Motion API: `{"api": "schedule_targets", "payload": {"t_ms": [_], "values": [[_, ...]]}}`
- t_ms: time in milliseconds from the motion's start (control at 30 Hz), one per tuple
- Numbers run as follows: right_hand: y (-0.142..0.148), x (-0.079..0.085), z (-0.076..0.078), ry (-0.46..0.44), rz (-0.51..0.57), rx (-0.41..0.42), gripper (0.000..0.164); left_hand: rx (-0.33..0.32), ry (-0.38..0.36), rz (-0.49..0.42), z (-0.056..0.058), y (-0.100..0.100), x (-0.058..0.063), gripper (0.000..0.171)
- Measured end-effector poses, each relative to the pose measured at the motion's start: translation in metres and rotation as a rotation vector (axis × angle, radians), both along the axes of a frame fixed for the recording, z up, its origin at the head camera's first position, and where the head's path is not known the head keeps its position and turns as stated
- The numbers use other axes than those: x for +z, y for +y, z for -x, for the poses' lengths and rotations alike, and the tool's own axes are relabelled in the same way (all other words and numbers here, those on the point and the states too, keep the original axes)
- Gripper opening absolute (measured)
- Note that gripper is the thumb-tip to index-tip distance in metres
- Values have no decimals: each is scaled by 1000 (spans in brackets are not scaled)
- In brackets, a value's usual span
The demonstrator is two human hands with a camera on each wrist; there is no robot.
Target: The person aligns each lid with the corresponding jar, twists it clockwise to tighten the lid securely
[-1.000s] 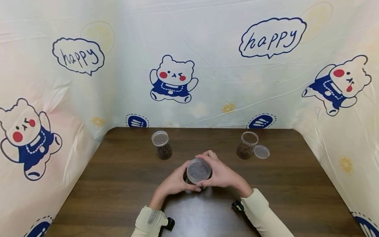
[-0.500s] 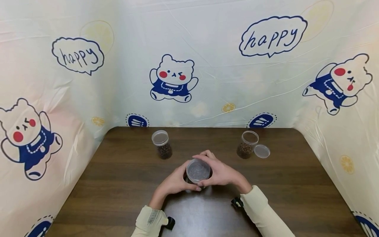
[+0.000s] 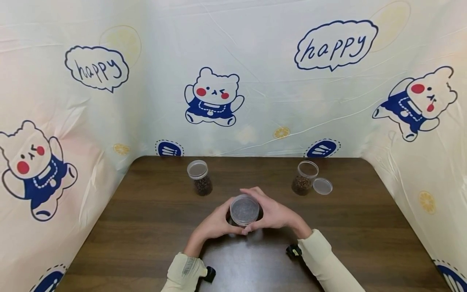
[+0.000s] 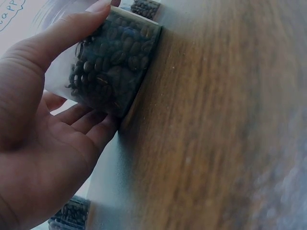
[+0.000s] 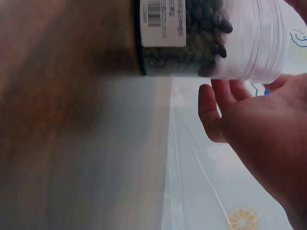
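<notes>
A clear plastic jar of dark coffee beans (image 4: 112, 60) stands upright on the table at the middle, with its screw lid (image 3: 244, 210) on top. My left hand (image 3: 217, 221) grips the jar's body, thumb on the near side and fingers round behind, as the left wrist view shows. From the right, my right hand (image 3: 275, 213) holds the lid's edge between thumb and fingers. Both thumbs meet at the front of the jar. A white printed label (image 5: 163, 21) shows low on the jar in the right wrist view.
Back left on the wooden table (image 3: 146, 227) stands another lidded jar of beans (image 3: 200, 180). Back right is a jar without its lid (image 3: 303, 182), part filled with brown beans; a loose clear lid (image 3: 322, 186) lies beside it. Patterned cloth (image 3: 255, 101) walls the table's back and sides.
My right hand's fingers have shifted slightly round the lid, and its fingertips at the far side have drawn in. The left hand and the jar stay in place.
</notes>
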State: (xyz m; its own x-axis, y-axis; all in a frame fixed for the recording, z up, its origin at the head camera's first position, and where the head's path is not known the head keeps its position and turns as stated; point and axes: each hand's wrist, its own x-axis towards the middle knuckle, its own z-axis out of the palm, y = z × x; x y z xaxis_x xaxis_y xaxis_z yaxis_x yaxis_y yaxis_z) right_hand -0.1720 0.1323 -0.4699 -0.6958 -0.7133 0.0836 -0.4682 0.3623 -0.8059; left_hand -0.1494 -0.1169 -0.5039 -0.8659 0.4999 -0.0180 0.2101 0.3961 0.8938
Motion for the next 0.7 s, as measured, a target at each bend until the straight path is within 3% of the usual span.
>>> {"api": "schedule_targets", "payload": {"t_ms": [233,700], "values": [[-4,-3,-10,67,40,-124,91,0,-15,-17,2,0,-2,95],[0,-7,-5,73,55,-72,86,-18,8,-13,2,0,-3,95]]}}
